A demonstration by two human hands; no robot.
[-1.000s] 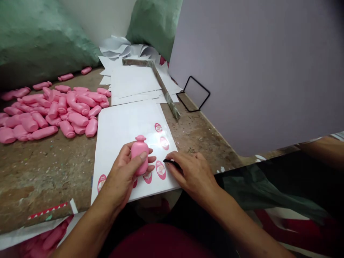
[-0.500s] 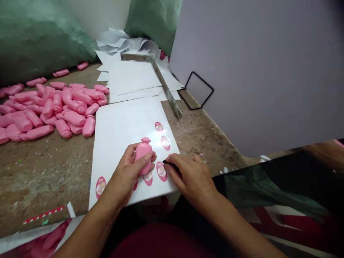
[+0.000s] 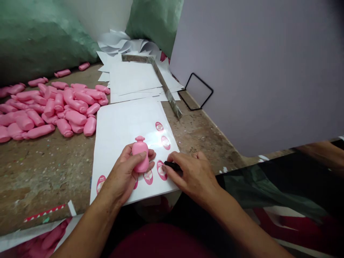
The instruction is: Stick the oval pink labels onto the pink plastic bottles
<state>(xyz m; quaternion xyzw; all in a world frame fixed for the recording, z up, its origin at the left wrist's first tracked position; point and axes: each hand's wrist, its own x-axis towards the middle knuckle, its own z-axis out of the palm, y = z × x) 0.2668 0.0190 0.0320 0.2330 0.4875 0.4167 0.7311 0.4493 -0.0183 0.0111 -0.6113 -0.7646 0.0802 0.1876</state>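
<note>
My left hand [image 3: 122,177] is closed around a small pink plastic bottle [image 3: 140,147], thumb across its front, over the sheet. The bottle's capped-looking narrow neck points away from me. In my right hand [image 3: 196,175] is a slim black tool [image 3: 172,165], pinched between thumb and fingers; its exact kind cannot be made out. The tool's tip and my thumb are at an oval pink label [image 3: 161,172] on the white sticker sheet [image 3: 120,125]. Several other oval labels are on that sheet, some partly covered by my left hand.
A heap of pink bottles [image 3: 72,105] lies on the worn table [image 3: 48,161] to the left. Behind the sheet are loose white papers [image 3: 134,77] under an angled strip [image 3: 166,87]. A grey panel [image 3: 255,71] rises at right, near a black wire frame [image 3: 200,91].
My left hand has shifted slightly left with the bottle, which now stands straighter. My right fingers and the black tool have moved slightly, the thumb now over the label's edge.
</note>
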